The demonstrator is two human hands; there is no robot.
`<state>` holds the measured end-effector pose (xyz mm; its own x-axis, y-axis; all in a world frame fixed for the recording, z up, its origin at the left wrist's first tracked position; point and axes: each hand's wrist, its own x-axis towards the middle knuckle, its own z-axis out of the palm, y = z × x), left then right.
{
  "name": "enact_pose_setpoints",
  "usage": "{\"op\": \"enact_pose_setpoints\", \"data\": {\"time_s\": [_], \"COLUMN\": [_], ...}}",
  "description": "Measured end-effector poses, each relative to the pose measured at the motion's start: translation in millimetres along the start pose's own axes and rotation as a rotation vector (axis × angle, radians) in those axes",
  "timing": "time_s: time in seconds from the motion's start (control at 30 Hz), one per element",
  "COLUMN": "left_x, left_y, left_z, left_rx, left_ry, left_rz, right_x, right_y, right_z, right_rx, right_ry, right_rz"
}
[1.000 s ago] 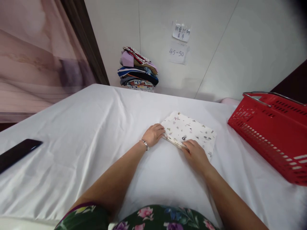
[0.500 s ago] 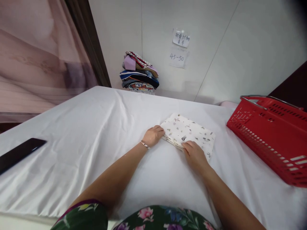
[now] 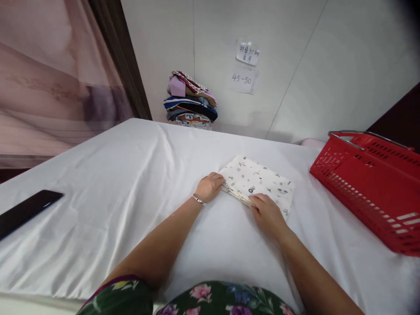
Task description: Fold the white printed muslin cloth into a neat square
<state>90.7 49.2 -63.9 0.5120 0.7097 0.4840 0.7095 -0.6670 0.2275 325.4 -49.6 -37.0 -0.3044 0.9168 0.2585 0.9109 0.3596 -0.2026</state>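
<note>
Broadly, a wide table draped in a wrinkled white sheet [image 3: 114, 175] spreads under and all around the two hands. Well off to the right of them stands a red plastic basket with a metal handle [image 3: 370, 188], and far beyond them, against the wall, sits a pile of folded many-coloured clothes [image 3: 190, 100]. Right at the fingers lies a folded white cloth printed with small figures [image 3: 262, 181], flat on the sheet, its layered near edge towards the person. Far to the left of the hands lies a flat black slab [image 3: 26, 210]. The left hand [image 3: 210, 186] curls against the cloth's left corner; the right hand [image 3: 267, 212] rests on that near edge, fingers drawn together. Whether either hand pinches the layers cannot be told. A thin silver bracelet [image 3: 197, 199] circles the left wrist.
</note>
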Motion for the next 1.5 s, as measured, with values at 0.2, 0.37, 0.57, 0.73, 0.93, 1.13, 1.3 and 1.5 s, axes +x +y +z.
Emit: {"op": "enact_pose_setpoints", "data": {"time_s": [0.2,0.37,0.57,0.73,0.93,1.13,1.3,1.5], "left_x": [-2,-1,6,9,7,4,3,5], "left_y": [-1,-1,3,6,7,20,19,17], "left_z": [1.0,2.0,8.2,13.5,12.5,7.6,4.3,2.3], "left_rx": [-0.042,-0.149,-0.323,-0.313,-0.399,-0.347,-0.346,-0.348], "left_ry": [0.035,0.076,0.128,0.158,0.046,0.016,-0.036,-0.029], "left_rz": [0.001,-0.009,-0.210,-0.306,-0.437,-0.330,-0.400,-0.424], "right_x": [-29,-81,-95,-65,-46,-49,-59,-68], "right_y": [22,47,49,53,61,87,79,58], "right_z": [-10,-11,-10,-25,-31,-34,-28,-31], "right_rx": [-0.032,0.078,0.538,0.894,0.926,0.858,0.777,0.757], "right_ry": [-0.036,0.083,0.238,0.098,0.071,0.134,-0.024,0.068], "right_rz": [-0.050,0.034,0.628,0.968,0.873,0.866,0.945,0.872]}}
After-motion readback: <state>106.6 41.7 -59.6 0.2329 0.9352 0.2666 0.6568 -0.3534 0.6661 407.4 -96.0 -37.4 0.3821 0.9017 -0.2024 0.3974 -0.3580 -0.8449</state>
